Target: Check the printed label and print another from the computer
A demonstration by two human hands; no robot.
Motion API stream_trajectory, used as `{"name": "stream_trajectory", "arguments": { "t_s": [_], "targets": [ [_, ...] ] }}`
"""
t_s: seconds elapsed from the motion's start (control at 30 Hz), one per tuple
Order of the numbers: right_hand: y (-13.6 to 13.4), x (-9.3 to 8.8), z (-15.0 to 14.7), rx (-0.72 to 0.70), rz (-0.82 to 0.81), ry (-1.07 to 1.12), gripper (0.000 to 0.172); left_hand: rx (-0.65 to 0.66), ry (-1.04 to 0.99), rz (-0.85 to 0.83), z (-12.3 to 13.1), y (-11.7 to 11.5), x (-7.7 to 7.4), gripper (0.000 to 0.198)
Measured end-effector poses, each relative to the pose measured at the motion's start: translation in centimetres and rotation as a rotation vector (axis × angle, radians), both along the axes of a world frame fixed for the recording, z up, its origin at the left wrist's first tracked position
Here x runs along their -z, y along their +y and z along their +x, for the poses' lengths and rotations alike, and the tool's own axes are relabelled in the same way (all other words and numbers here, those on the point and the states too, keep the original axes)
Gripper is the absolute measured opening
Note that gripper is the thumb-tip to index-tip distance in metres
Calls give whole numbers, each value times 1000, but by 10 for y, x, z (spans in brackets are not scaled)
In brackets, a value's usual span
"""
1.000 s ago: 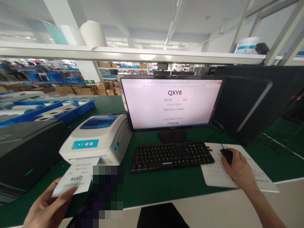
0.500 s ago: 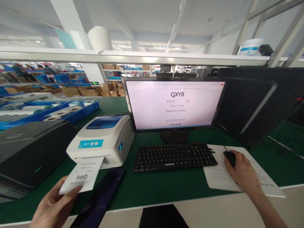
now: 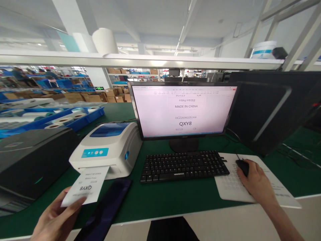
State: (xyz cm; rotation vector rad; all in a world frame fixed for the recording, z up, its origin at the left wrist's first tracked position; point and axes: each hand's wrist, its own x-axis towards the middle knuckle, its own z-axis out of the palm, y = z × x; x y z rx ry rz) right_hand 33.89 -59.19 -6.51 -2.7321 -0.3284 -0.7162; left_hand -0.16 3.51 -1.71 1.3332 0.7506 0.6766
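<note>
A black keyboard (image 3: pixel 184 165) lies at the middle of the green table (image 3: pixel 160 197), and just beyond it stands a lit monitor (image 3: pixel 184 109) showing label text. A dark phone (image 3: pixel 106 211) lies near, left of the keyboard. At far left sits a black machine (image 3: pixel 32 160) — behind it, blue trays (image 3: pixel 75 117) hold white rolls. A dark panel (image 3: pixel 271 107) stands to the right. Overhead runs a white shelf (image 3: pixel 140 61) — a paper roll (image 3: pixel 104 41) on it.
</note>
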Motion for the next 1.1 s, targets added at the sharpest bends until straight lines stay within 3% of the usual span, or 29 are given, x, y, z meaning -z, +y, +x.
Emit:
{"name": "stream_trajectory", "arguments": {
  "t_s": [0.33, 1.1],
  "targets": [
    [-2, 1, 1, 6, -6, 28, 55, 35, 10, 40, -1, 3, 4, 72],
    [1, -3, -3, -23, -40, -48, 55, -18, 23, -25, 3, -8, -9, 77]
  ]
}}
